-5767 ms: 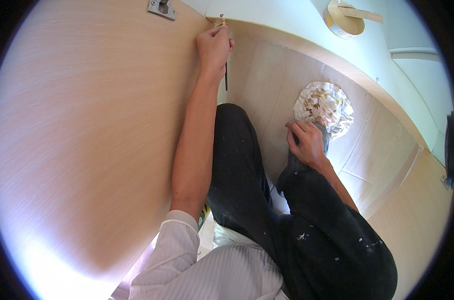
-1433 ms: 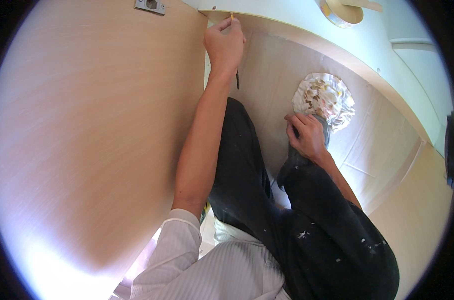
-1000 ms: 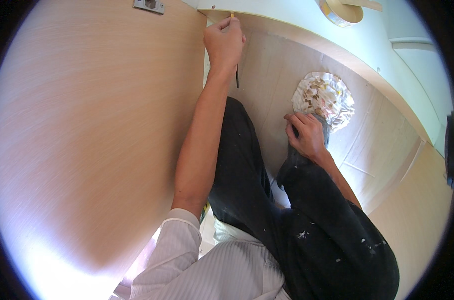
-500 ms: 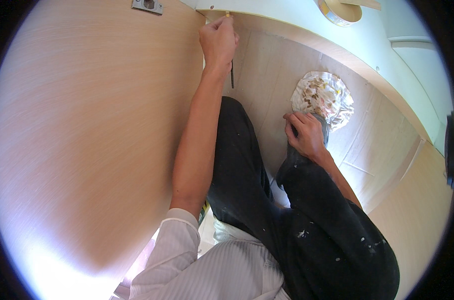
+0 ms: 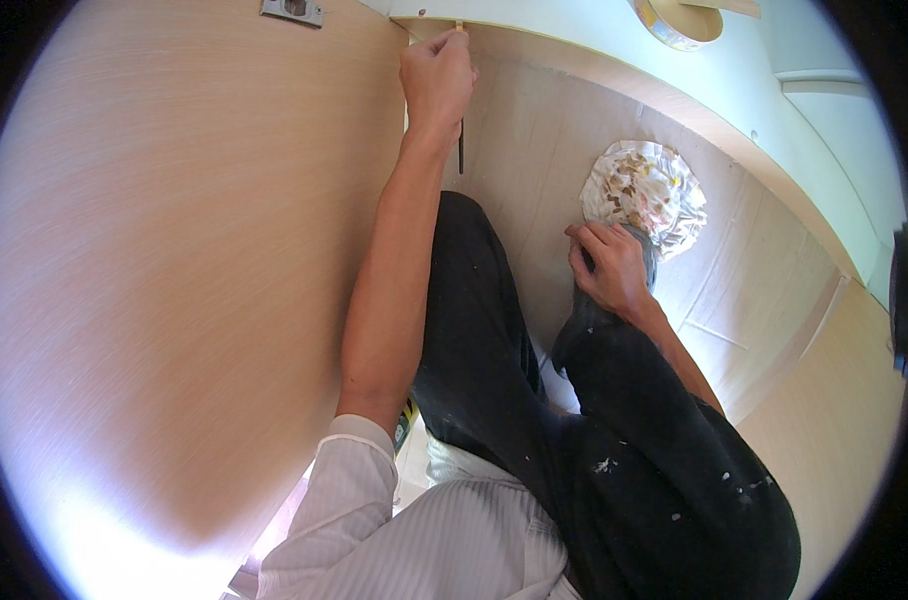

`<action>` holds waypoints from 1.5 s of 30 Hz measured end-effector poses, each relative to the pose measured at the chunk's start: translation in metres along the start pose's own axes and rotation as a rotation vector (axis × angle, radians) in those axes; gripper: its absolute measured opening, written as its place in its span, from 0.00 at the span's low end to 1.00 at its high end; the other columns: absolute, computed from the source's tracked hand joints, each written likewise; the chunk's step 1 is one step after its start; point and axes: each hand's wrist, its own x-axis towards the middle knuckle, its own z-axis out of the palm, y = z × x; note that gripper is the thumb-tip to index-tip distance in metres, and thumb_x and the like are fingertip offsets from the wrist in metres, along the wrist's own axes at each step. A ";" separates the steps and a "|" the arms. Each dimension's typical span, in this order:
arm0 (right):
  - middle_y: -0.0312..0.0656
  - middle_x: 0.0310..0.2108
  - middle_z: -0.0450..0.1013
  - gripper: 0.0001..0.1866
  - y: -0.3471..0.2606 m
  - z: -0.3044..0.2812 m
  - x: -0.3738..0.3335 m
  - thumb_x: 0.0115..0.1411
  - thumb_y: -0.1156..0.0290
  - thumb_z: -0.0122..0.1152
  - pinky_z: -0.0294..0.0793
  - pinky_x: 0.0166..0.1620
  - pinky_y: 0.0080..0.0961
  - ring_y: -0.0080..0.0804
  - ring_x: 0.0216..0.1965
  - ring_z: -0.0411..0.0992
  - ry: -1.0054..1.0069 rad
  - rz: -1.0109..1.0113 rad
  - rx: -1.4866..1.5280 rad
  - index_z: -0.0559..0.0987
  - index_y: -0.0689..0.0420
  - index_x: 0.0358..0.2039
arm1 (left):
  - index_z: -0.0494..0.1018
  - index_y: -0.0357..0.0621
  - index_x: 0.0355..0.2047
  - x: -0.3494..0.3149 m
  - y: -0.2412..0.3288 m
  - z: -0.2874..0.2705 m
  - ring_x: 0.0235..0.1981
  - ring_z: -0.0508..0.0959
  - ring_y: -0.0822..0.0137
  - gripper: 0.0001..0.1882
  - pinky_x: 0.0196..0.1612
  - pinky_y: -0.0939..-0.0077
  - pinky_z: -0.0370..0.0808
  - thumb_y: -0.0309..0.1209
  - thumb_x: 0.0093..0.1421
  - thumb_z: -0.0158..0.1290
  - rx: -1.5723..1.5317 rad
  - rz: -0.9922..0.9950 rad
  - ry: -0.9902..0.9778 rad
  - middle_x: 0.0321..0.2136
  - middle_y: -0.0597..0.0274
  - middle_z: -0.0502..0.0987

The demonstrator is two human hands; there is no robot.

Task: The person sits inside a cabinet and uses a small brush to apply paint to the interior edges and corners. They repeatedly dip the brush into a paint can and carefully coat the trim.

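at the left end of the wood-coloured edge (image 5: 614, 83), a slim tool (image 5: 461, 150) with a dark handle sits in the left hand (image 5: 439, 85), whose fingers pinch it firmly, its yellowish tip up against the edge. light pressure and short, even moves along the edge would likely serve best, with the wrist steady (the wooden panel (image 5: 194, 220) left of the edge seems to leave that elbow little room). below the edge, the right hand (image 5: 611, 265) lies over what looks like a grey shoe, fingers loosely bent; whether its palm grips anything, i cannot tell. between that hand and the edge is a crumpled round sheet (image 5: 634, 185), stained brown and yellow. above the edge, a tub (image 5: 666, 30) with a flat stick (image 5: 729, 7) across it bears coloured printing, too small to read.
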 end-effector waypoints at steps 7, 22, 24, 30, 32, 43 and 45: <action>0.43 0.30 0.75 0.10 -0.001 -0.001 0.001 0.52 0.78 0.62 0.72 0.36 0.34 0.40 0.29 0.73 -0.002 0.009 0.002 0.80 0.60 0.37 | 0.70 0.34 0.28 0.001 0.001 0.000 0.16 0.65 0.75 0.12 0.19 0.77 0.59 0.32 0.64 0.51 0.029 0.001 -0.015 0.15 0.68 0.65; 0.43 0.31 0.75 0.10 -0.001 0.001 0.000 0.52 0.78 0.62 0.72 0.37 0.35 0.41 0.30 0.73 0.005 0.010 0.011 0.80 0.60 0.37 | 0.72 0.33 0.31 0.001 0.002 -0.001 0.16 0.65 0.76 0.12 0.19 0.77 0.60 0.32 0.65 0.52 0.038 -0.026 -0.032 0.17 0.68 0.65; 0.43 0.31 0.75 0.10 0.000 0.000 -0.001 0.52 0.77 0.62 0.73 0.37 0.35 0.41 0.30 0.73 0.003 0.004 -0.001 0.80 0.60 0.37 | 0.72 0.34 0.31 0.000 0.004 -0.001 0.17 0.66 0.76 0.12 0.19 0.78 0.60 0.32 0.65 0.53 0.057 -0.031 -0.042 0.17 0.68 0.65; 0.44 0.31 0.75 0.10 0.002 0.002 -0.002 0.52 0.77 0.62 0.72 0.37 0.35 0.41 0.30 0.74 0.027 -0.008 0.011 0.79 0.60 0.37 | 0.72 0.34 0.32 -0.001 0.003 -0.004 0.17 0.65 0.77 0.11 0.19 0.78 0.59 0.32 0.65 0.53 -0.041 -0.045 -0.028 0.20 0.68 0.65; 0.44 0.31 0.75 0.10 0.002 0.002 -0.002 0.52 0.77 0.62 0.72 0.37 0.35 0.41 0.30 0.74 0.032 -0.010 0.018 0.79 0.60 0.37 | 0.72 0.34 0.32 0.001 0.001 -0.005 0.17 0.64 0.77 0.11 0.19 0.78 0.59 0.32 0.65 0.53 -0.052 -0.035 -0.036 0.20 0.69 0.64; 0.44 0.30 0.75 0.09 0.001 0.000 0.000 0.53 0.78 0.62 0.72 0.37 0.34 0.40 0.30 0.74 -0.007 0.002 0.013 0.79 0.61 0.36 | 0.75 0.31 0.33 -0.002 0.006 0.004 0.17 0.66 0.77 0.12 0.19 0.79 0.61 0.32 0.65 0.53 0.009 -0.050 -0.013 0.18 0.69 0.65; 0.43 0.28 0.73 0.09 0.000 0.002 0.001 0.52 0.79 0.62 0.71 0.35 0.35 0.42 0.28 0.72 0.038 0.000 0.034 0.79 0.59 0.35 | 0.75 0.31 0.34 -0.002 0.005 0.005 0.17 0.66 0.76 0.13 0.19 0.79 0.62 0.32 0.65 0.53 0.012 -0.045 -0.010 0.18 0.69 0.65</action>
